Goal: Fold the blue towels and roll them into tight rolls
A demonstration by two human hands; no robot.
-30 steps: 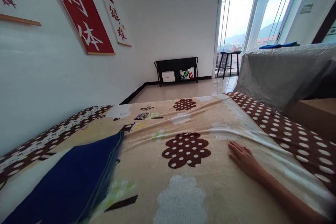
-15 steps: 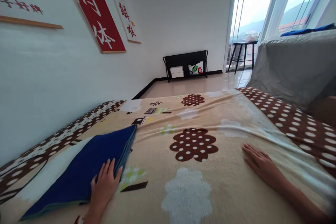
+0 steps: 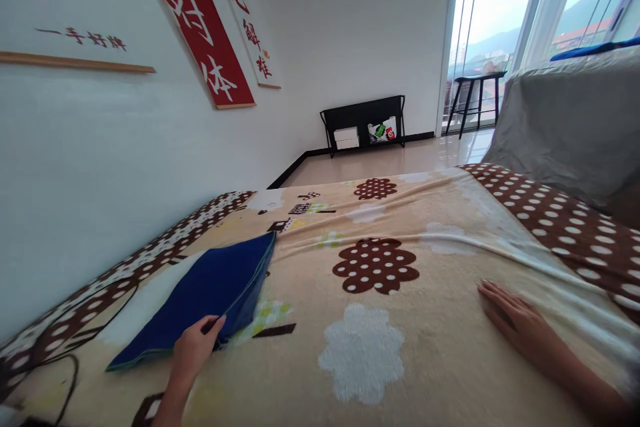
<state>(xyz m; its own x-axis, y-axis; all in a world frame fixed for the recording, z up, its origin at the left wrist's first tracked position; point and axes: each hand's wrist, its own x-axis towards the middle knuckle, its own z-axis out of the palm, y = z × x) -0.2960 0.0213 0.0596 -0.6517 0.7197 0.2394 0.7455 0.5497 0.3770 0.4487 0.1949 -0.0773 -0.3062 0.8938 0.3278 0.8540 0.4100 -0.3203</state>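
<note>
A folded dark blue cloth with a green edge lies on the left part of a patterned blanket. My left hand pinches the cloth's near right edge between thumb and fingers, and that edge is lifted slightly. My right hand rests flat on the blanket at the right, fingers stretched out and holding nothing. Brown polka-dot flower prints and pale cloud prints show on the blanket between the hands.
A dark cable lies on the blanket at the left. Beyond the bed, a black rack is by the wall and a black stool by the window. A grey-covered piece of furniture stands at the right.
My left hand has gone from lying spread on the cloth to pinching its edge, which has risen a little. My right hand stays flat. The view has turned slightly left.
</note>
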